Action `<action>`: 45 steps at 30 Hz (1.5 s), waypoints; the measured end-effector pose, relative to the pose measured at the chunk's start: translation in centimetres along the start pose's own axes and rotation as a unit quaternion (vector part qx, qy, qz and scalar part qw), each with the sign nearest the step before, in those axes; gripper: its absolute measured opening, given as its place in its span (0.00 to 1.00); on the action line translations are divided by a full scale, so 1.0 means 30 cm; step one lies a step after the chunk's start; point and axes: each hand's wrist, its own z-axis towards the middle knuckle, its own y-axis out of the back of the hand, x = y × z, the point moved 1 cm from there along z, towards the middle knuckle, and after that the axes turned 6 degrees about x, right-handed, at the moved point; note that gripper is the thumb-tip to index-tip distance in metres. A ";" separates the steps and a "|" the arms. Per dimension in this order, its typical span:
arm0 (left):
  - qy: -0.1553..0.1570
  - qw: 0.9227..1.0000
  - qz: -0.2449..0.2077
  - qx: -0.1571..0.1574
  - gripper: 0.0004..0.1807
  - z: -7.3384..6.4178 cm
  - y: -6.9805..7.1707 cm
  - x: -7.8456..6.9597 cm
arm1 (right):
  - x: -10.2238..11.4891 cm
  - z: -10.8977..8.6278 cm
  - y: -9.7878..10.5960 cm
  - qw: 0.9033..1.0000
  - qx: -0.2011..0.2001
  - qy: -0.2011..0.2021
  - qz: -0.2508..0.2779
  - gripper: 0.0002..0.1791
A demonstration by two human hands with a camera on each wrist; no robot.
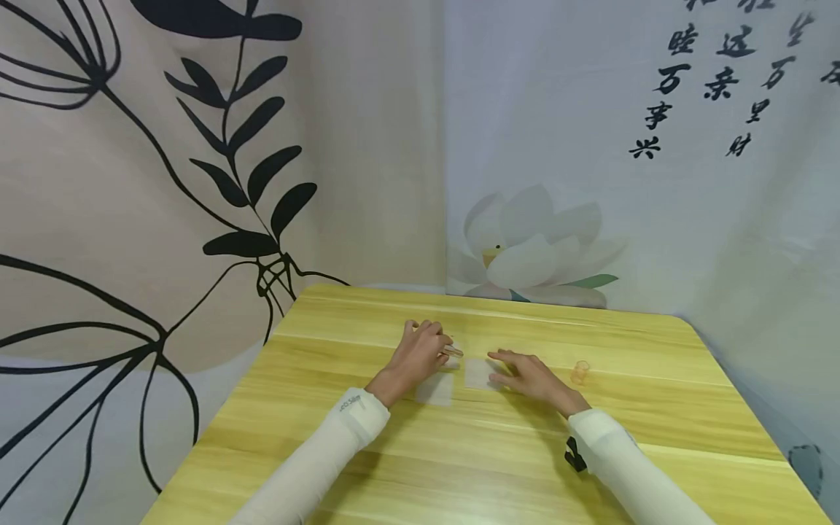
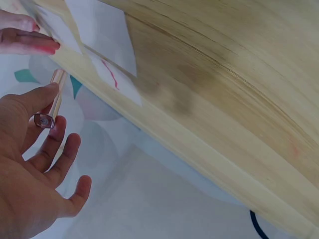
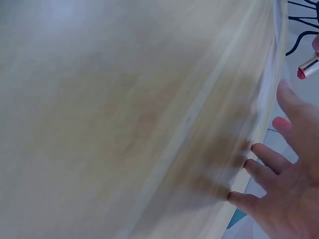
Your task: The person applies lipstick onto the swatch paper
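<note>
My left hand pinches a slim rose-gold lipstick between thumb and fingers, the other fingers spread loosely. In the right wrist view the lipstick shows a bare red tip. My right hand reaches in from the right with fingers extended and holds nothing. Red colour marks one of its fingertips. Below and between the hands lie white paper pieces, one at the left and one at the right beside the right fingers. A further paper strip carries a red stroke.
A small pinkish, see-through shape lies on the wooden table, right of the right hand. Behind the far table edge hang printed cloths with plant drawings, a lotus and writing.
</note>
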 end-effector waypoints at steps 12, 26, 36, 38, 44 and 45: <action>-0.008 1.000 0.009 0.021 0.12 0.032 -0.034 -0.056 | 0.005 -0.011 -0.031 1.000 0.008 0.022 -0.011 0.29; -0.029 0.999 0.015 0.022 0.11 0.076 -0.081 -0.091 | 0.006 -0.019 -0.025 0.999 -0.004 0.025 -0.041 0.28; -0.034 0.999 0.021 0.016 0.09 0.102 -0.101 -0.107 | -0.002 -0.030 -0.021 0.999 -0.009 0.018 -0.045 0.28; -0.033 0.999 0.021 0.016 0.09 0.106 -0.103 -0.111 | -0.005 -0.032 -0.019 0.999 -0.010 0.020 -0.047 0.28; -0.035 0.999 0.025 0.013 0.10 0.128 -0.104 -0.123 | -0.017 -0.040 -0.010 0.998 -0.018 0.024 -0.054 0.28; -0.036 0.999 0.025 0.014 0.09 0.132 -0.102 -0.125 | -0.018 -0.041 -0.008 0.998 -0.018 0.023 -0.054 0.28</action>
